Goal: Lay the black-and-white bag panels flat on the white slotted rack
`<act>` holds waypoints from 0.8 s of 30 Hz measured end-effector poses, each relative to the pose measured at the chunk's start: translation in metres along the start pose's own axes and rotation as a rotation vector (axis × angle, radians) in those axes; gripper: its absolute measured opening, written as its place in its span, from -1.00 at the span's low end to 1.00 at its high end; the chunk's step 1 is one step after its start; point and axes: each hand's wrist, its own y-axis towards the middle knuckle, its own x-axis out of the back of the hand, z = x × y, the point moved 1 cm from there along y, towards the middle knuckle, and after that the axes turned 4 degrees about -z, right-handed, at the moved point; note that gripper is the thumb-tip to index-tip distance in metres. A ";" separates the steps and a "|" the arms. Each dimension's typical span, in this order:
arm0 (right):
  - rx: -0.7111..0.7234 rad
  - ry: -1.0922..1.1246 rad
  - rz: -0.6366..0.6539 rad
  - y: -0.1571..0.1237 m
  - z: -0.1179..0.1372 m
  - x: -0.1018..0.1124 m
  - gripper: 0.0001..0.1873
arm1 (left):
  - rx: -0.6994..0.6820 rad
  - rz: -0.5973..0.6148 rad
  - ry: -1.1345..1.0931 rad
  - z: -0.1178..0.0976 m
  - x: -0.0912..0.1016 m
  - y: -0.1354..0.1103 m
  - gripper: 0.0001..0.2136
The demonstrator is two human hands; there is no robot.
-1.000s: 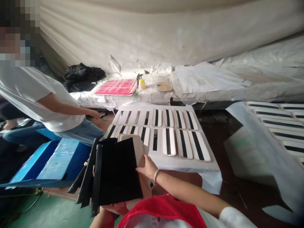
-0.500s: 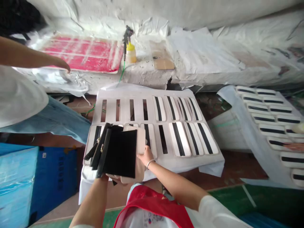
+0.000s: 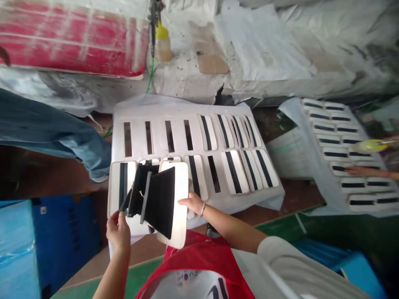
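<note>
My left hand (image 3: pixel 118 230) is closed on the lower left edge of a stack of flat black pieces (image 3: pixel 152 199) backed by a cream rounded panel (image 3: pixel 180 207), held tilted above a white board. My right hand (image 3: pixel 193 203) rests against the right edge of that cream panel, fingers curled on it. Under the stack lies a white slotted board (image 3: pixel 149 118) carrying rows of white rounded panels with black stripes (image 3: pixel 232 172). Several slots on the board's left half show as bare dark gaps (image 3: pixel 148 137).
Another person's jeans-clad leg (image 3: pixel 52 131) reaches in at the left. A red-and-white tray (image 3: pixel 71 39), a yellow bottle (image 3: pixel 162 43) and brown card (image 3: pixel 212 62) lie on the white-covered bench behind. A second board of striped panels (image 3: pixel 343 153) sits right, with someone's hand (image 3: pixel 368 171) on it. Blue crates (image 3: pixel 37 241) stand left.
The view has tilted further down and closer. My left hand has shifted to the stack's lower left edge and the stack has tipped more upright, showing more of the cream panel.
</note>
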 end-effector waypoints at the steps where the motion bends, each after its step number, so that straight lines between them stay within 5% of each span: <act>1: 0.038 0.011 0.001 -0.011 0.008 0.000 -0.90 | -0.099 0.087 -0.015 -0.014 -0.006 -0.014 -0.62; 5: 0.149 0.087 -0.123 -0.050 0.030 0.004 -0.91 | -0.545 0.818 -0.111 -0.055 -0.046 -0.088 -0.23; 11: 0.262 0.117 -0.194 -0.099 0.041 0.060 -0.63 | -0.909 0.934 0.000 -0.105 -0.105 -0.161 0.00; 17: 0.214 -0.117 -0.377 -0.100 0.008 0.155 -0.72 | -0.770 1.284 -0.043 -0.130 -0.176 -0.192 -0.19; 24: 0.023 -0.177 -0.253 -0.066 -0.022 0.232 -0.80 | -0.465 1.265 0.079 -0.088 -0.259 -0.193 -0.25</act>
